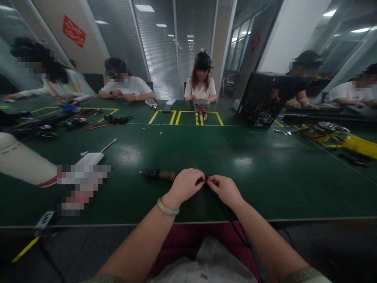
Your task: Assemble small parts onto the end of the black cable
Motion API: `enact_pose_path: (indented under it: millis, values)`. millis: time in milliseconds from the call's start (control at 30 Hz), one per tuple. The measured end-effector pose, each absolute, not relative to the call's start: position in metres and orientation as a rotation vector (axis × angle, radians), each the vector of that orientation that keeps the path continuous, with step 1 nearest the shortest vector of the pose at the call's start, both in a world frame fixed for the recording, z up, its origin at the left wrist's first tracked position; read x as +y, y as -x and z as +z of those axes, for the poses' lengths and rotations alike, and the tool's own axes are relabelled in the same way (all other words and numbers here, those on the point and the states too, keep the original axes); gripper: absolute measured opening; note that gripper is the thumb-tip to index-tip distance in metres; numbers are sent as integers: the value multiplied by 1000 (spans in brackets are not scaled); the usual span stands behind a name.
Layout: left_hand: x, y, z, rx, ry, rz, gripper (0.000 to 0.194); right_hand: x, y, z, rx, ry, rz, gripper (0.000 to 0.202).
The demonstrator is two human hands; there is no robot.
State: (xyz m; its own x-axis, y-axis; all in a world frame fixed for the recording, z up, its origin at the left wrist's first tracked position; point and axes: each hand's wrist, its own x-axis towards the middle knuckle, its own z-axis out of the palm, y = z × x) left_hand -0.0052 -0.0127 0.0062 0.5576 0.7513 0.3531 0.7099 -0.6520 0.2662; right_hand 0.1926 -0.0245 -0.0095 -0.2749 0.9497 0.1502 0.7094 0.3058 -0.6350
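An electric screwdriver (159, 174), black at the tip end with a brown band on its body, lies across the green table, tip pointing left. My left hand (186, 185) is wrapped round its rear part, which the fingers mostly hide. Close beside it, my right hand (226, 190) pinches the black cord (232, 224) near the tool's back end; what exactly sits between those fingertips is too small to make out. From there the cord drops over the table edge toward my lap.
To the left lie a white power strip or adapter (91, 158) and a pale sleeved arm (25, 159) of a neighbour. A black computer case (260, 100) stands back right, a yellow bag (357, 144) beyond it. Loose cables (113, 119) lie back left. Several people sit around the table.
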Motion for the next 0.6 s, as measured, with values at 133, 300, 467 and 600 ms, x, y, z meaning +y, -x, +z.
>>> enact_pose_path:
  millis: [133, 300, 467, 600]
  values:
    - [-13, 6, 5, 1308, -2666, 691, 11, -25, -193, -9, -2073, 1472, 623, 21]
    - [-12, 6, 4, 1313, -2665, 692, 10, -26, -192, -8, -2055, 1480, 638, 20]
    - [-12, 6, 5, 1261, -2676, 688, 7, -25, -193, -10, -2064, 1470, 638, 21]
    - [-13, 6, 5, 1338, -2648, 702, 13, -24, -194, -10, -2067, 1464, 621, 20]
